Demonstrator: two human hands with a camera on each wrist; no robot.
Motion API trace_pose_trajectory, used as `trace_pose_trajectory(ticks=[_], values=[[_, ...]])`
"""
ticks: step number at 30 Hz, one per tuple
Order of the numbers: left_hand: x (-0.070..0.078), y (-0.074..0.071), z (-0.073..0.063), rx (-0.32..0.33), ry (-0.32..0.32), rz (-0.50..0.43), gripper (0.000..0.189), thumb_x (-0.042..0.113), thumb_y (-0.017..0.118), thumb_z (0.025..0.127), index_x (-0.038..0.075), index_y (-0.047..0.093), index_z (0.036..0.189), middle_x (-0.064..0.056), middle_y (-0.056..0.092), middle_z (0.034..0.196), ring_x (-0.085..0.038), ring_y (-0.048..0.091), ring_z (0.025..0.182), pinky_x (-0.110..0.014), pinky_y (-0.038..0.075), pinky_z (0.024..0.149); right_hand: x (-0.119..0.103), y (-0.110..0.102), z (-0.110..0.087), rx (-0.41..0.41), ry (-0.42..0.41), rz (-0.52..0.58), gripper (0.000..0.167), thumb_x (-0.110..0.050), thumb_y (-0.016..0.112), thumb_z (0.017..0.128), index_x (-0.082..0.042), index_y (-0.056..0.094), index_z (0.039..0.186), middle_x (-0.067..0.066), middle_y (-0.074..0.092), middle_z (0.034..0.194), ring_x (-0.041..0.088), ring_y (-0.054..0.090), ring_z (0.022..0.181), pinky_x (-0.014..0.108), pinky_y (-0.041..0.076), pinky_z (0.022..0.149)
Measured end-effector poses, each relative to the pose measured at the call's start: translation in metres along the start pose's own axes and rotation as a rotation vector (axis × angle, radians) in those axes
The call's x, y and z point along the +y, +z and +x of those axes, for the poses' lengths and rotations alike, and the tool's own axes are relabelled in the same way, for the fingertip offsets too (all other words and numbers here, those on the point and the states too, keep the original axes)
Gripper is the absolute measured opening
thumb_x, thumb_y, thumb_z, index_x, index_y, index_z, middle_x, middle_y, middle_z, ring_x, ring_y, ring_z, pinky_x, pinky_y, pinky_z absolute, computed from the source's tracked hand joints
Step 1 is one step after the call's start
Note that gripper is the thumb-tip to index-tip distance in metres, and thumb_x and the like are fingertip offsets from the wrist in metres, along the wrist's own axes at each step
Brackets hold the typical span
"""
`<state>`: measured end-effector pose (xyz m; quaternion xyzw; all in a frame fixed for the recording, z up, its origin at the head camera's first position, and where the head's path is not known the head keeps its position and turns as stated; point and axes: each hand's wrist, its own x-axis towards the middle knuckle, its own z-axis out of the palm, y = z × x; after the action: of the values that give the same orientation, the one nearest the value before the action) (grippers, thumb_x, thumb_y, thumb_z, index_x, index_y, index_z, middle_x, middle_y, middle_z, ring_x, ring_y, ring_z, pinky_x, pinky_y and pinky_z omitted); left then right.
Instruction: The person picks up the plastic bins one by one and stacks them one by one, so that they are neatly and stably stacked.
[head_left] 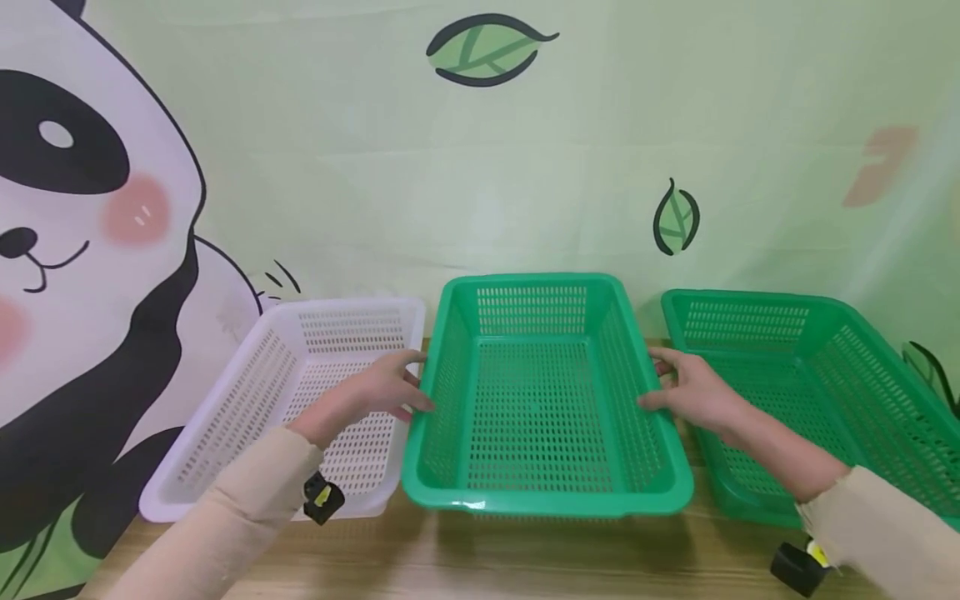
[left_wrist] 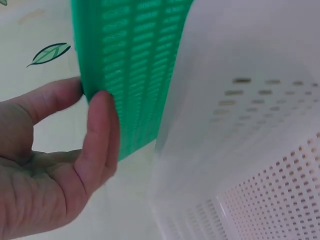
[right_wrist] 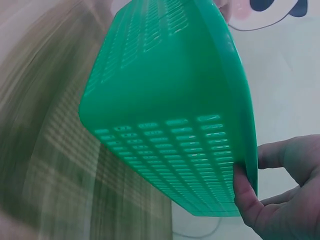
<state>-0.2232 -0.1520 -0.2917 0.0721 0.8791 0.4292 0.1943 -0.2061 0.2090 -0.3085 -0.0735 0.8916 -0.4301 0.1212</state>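
Note:
Both hands hold a green plastic basket [head_left: 536, 502] by its opposite side rims, in the middle of the head view. My left hand [head_left: 390, 385] pinches the left rim, with the thumb on one side of it and fingers on the other, as the left wrist view shows. On the right rim, my right hand [head_left: 693, 387] has the same kind of pinch. In the right wrist view the basket's slotted wall [right_wrist: 185, 145] hangs above the wooden table, apart from it. Nothing lies inside this basket.
A white slotted basket [head_left: 157, 500] stands to the left, close beside the held one. Another green basket [head_left: 750, 504] is at the right, partly behind my right forearm. Under them is a wooden table [head_left: 450, 567]; a cloth backdrop [head_left: 360, 192] with a panda and leaves hangs behind.

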Motion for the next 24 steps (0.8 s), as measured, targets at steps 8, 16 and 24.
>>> trace_pose_trajectory(ticks=[8,16,24], values=[[-0.006,-0.018,-0.011,0.029,0.086,0.006,0.072,0.006,0.066,0.079,-0.002,0.026,0.138,-0.021,0.056,0.102,-0.025,0.06,0.088,-0.037,0.054,0.071,-0.019,-0.004,-0.003,0.032,0.008,0.059,0.079,-0.019,0.06,0.086,0.0,0.01,0.144,0.026,0.025,0.137,0.026,0.04,0.092,0.033,0.043,0.075],[-0.012,-0.04,-0.021,0.049,0.209,-0.039,0.072,0.008,0.062,0.08,0.0,0.024,0.141,-0.021,0.054,0.105,-0.023,0.059,0.088,-0.037,0.053,0.072,-0.035,-0.006,-0.006,0.031,-0.046,0.16,0.082,-0.025,0.061,0.086,-0.007,0.009,0.146,0.024,0.018,0.143,0.04,0.021,0.131,0.044,0.042,0.091],[-0.014,-0.061,-0.035,0.105,0.269,-0.023,0.07,0.008,0.059,0.08,0.003,0.027,0.141,-0.021,0.054,0.109,-0.023,0.057,0.089,-0.036,0.053,0.072,-0.05,-0.001,-0.01,0.015,-0.141,0.228,0.076,-0.021,0.058,0.089,-0.006,0.01,0.146,0.021,0.028,0.138,0.014,0.058,0.098,0.029,0.047,0.076]])
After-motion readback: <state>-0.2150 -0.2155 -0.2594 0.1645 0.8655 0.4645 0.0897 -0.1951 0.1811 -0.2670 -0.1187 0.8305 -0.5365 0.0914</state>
